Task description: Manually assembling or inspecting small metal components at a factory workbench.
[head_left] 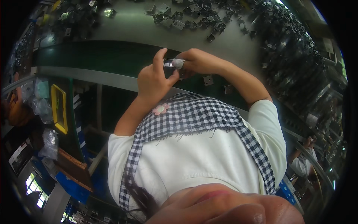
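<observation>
A small shiny metal bracket (pixel 169 64) is held up between my two hands over the green table edge. My left hand (pixel 152 80) grips it with the thumb and index finger bent around its sides. From the other side, my right hand (pixel 199 61) has its fingers curled in against the same piece, and a white wrap (pixel 178 63) covers one fingertip. The right fingers partly hide the bracket, so its full shape cannot be made out. Close to my right hand lie a flat metal piece with a hole (pixel 208 80) and another small bracket (pixel 228 89).
Loose metal brackets (pixel 179 24) are scattered on the grey worktop (pixel 130 26), and a large heap (pixel 294 52) rises at the right. A pale table edge (pixel 89 74) runs before me. At left are a yellow frame (pixel 59 108) and plastic bags (pixel 49 143). Another person (pixel 304 162) is at far right.
</observation>
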Available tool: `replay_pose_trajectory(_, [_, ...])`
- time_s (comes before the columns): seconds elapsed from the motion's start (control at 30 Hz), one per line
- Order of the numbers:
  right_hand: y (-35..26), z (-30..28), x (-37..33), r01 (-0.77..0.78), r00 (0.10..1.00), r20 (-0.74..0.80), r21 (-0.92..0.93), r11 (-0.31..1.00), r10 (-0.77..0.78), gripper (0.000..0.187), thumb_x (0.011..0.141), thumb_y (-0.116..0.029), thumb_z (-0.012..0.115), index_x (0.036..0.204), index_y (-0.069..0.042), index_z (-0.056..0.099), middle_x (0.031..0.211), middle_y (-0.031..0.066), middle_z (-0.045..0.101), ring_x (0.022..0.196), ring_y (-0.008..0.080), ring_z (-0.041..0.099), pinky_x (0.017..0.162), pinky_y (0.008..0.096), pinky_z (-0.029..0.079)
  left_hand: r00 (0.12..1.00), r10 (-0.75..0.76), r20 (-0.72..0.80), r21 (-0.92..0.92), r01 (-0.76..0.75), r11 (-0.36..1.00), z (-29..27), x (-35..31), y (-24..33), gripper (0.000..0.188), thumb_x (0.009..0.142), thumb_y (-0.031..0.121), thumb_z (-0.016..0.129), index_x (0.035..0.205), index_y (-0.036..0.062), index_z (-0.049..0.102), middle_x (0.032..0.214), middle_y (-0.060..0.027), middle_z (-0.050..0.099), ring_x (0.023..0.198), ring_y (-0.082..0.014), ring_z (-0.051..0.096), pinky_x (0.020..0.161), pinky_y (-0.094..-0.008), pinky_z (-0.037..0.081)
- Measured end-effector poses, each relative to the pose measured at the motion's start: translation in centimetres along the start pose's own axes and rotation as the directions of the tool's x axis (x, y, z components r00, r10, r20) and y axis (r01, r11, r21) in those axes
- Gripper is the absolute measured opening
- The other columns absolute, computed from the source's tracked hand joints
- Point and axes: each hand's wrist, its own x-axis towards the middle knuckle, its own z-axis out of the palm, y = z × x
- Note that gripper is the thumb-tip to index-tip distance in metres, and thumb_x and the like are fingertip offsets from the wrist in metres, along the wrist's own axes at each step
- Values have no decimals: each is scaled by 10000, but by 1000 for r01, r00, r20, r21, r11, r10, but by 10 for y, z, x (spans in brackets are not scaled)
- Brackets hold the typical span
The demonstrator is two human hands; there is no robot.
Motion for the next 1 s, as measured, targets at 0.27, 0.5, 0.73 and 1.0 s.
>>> replay_pose_trajectory(0.27, [25,-53,20,-147,807,-387,-864,481,-447,189,800,-214,603,922,-73,575,840,105,617,772,283,610,649,391,490,856,-322,405,343,184,921,-13,22,-21,448,832,323,607,1125,-2,510,764,-157,654,721,-289,655,640,-367,511])
replay_pose_trajectory(0.5, [8,-13,-31,250,962,-208,399,882,-178,232,826,-114,653,1030,-34,578,869,4,621,756,45,547,615,213,458,959,-76,274,-878,282,388,-12,39,3,244,773,70,707,994,-7,641,913,-62,633,795,-88,593,704,-210,475])
replay_pose_trajectory(0.73, [8,-5,-31,467,742,-367,-319,825,-562,321,713,-25,719,986,-16,549,837,46,607,754,138,593,650,267,490,953,-125,276,-712,290,639,-16,29,-4,156,812,87,675,904,-27,623,845,-40,629,794,-92,596,702,-213,484])
replay_pose_trajectory(1.0, [-3,5,-17,604,547,-131,-622,499,-826,344,581,-34,678,909,-97,592,935,85,552,798,261,590,603,349,501,962,-65,265,-927,273,257,-3,21,-19,197,853,120,637,996,-4,583,927,-59,619,832,-109,603,699,-207,482])
